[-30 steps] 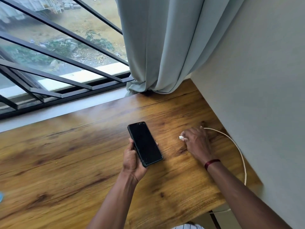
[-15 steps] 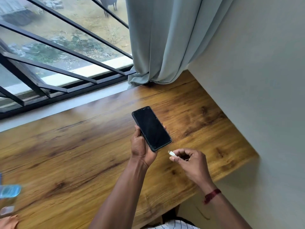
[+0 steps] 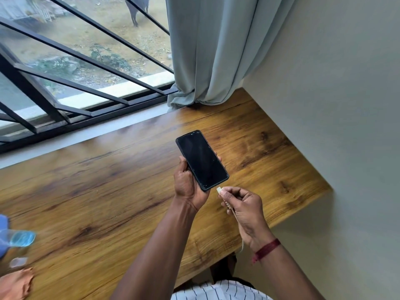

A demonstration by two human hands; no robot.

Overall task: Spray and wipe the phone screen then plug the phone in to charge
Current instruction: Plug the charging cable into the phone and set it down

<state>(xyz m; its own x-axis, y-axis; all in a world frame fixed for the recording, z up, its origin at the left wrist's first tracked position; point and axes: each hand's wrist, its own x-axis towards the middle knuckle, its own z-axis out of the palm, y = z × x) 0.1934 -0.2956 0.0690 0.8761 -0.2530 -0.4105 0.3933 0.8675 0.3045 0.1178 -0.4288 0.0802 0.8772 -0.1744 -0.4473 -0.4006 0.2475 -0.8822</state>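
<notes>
A black phone (image 3: 201, 159) with a dark screen is held above the wooden table (image 3: 104, 191), gripped by its lower end in my left hand (image 3: 188, 185). My right hand (image 3: 242, 206) pinches the white plug of a charging cable (image 3: 219, 189) just below and right of the phone's bottom edge. The plug tip points at the phone's lower corner, a small gap apart. The cable runs down along my right palm and off the table's near edge.
At the left edge lie a blue spray bottle (image 3: 20, 238) and an orange cloth (image 3: 15, 284), both blurred. A grey curtain (image 3: 207, 53) hangs at the back, a barred window (image 3: 75, 61) to its left, and a plain wall (image 3: 335, 105) on the right.
My right hand lifted the cable plug off the table and brought it to the phone's bottom edge. My left hand raised the phone slightly.
</notes>
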